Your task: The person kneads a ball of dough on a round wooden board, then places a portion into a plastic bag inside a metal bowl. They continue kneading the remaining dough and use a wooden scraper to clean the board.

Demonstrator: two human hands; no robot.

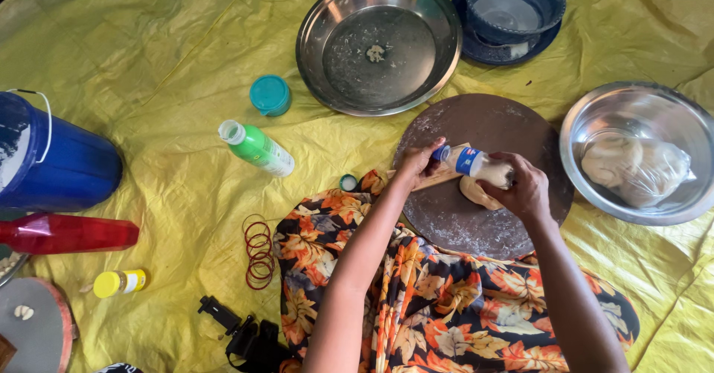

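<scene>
My right hand (523, 187) grips a small plastic bottle (476, 165) with a blue cap and blue label, lying across a lump of pale dough (473, 193). My left hand (418, 162) holds the bottle's capped end, fingers closed around it. The dough rests on a round brown floured board (513, 131) in front of my lap. A wooden strip lies under the bottle on the board.
A large steel pan (435, 16) with a dough scrap sits beyond the board. A steel bowl (595, 120) at the right holds bagged dough. A blue bowl on a plate (547, 1), green bottle (257, 148), teal lid (270, 94), blue bucket (67, 168), red rubber bands (259, 250).
</scene>
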